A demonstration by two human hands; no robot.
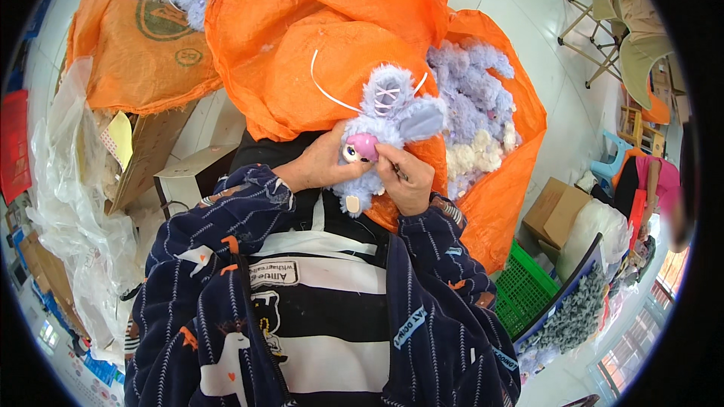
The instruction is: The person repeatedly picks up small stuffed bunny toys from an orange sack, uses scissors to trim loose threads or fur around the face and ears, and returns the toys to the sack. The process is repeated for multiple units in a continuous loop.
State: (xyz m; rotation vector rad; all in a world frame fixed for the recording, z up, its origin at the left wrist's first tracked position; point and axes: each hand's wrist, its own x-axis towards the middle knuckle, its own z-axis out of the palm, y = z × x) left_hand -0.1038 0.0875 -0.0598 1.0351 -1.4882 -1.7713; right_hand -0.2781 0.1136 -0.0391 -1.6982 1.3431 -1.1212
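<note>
A lavender plush doll (387,130) with bunny ears lies over my lap, against an orange woven sack. Its small face (351,153) has pink hair (363,143) and painted eyes. White ribbon (323,89) criss-crosses on one ear, and its loose ends trail out over the sack. My left hand (320,162) is closed round the doll's side, thumb below the face. On the other side, my right hand (407,181) is closed, its fingertips pinched at the edge of the pink hair. A small dark, shiny object (400,172) shows among those fingers; its kind is unclear.
The orange sack (302,53) spreads before me, with several lavender and cream plush pieces (475,98) at its right. Another plush-filled sack (143,53) lies far left, near clear plastic (83,218) and cardboard boxes (197,173). A green crate (520,286) stands right; a person (664,188) is beyond.
</note>
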